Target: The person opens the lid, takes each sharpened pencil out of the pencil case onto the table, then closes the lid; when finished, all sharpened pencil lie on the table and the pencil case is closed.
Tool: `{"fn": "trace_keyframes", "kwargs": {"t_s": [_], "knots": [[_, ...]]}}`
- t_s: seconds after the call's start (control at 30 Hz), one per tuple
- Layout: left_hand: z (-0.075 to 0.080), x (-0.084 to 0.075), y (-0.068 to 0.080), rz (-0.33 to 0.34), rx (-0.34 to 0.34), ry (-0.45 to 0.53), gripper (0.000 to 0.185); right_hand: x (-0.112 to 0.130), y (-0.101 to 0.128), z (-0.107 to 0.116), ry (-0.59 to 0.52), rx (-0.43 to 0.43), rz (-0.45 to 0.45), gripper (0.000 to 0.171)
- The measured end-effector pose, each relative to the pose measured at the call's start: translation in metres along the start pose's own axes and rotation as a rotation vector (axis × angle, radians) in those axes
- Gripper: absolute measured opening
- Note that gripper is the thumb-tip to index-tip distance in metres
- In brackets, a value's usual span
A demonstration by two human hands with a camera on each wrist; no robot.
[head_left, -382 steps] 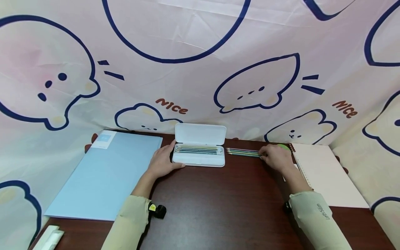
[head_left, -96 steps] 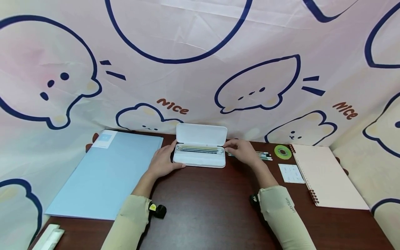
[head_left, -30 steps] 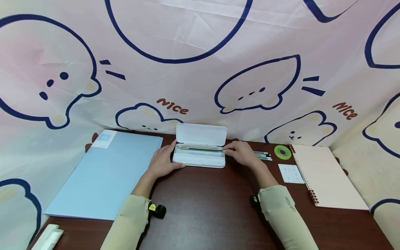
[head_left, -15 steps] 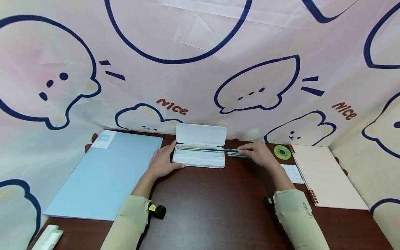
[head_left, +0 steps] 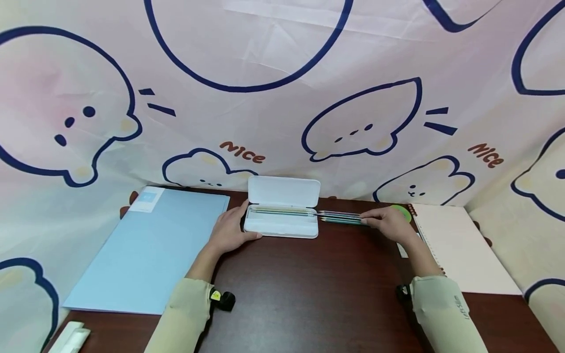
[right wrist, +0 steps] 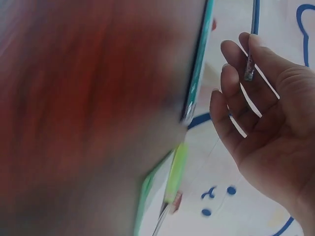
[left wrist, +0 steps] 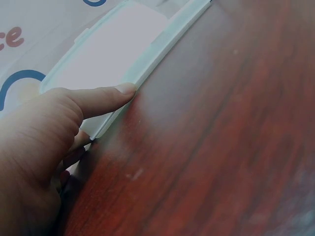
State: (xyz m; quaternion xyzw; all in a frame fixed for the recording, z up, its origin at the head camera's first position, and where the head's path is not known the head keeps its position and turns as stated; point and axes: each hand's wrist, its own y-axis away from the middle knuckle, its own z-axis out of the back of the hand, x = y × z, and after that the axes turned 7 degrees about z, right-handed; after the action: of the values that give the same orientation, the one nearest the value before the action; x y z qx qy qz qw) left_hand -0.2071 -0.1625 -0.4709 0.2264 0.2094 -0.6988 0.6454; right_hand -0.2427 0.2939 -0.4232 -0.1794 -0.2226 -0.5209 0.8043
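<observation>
Closest to the person, well short of the left grip and to its left, a white packet sits on the surface. A blue folder spreads just left of that grip; a spiral notebook lies right of the right grip, with a small card, mostly hidden, under the forearm between them. The left grip clasps the left end of the white pencil case, thumb over the near edge. The right grip has a dark pencil pinched by its back end between thumb and forefinger. Under and left of those fingertips are the loose pencils, points toward the case; more slim pencils lie along the back of its tray. Each pencil should be light, stiff and smooth, apt to roll, its point the fragile part, so the shaft or blunt end is the better hold. The case looks rigid and light, best steadied by its end walls. Behind the right grip peeks a green disc; beyond the left, the case's lid stands raised before the printed cloth.
</observation>
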Motion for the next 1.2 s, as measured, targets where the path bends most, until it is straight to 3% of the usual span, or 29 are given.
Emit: {"fn": "trace_keyframes", "kwargs": {"t_s": [0.47,1.2], "knots": [[-0.003,0.001,-0.001,0.002,-0.003,-0.013,0.108,-0.026,0.014,0.011,0.112,0.026,-0.081,0.022],[-0.003,0.0,-0.002,-0.002,-0.007,-0.006,0.108,-0.032,0.006,0.005,0.215,0.017,-0.06,0.013]]}}
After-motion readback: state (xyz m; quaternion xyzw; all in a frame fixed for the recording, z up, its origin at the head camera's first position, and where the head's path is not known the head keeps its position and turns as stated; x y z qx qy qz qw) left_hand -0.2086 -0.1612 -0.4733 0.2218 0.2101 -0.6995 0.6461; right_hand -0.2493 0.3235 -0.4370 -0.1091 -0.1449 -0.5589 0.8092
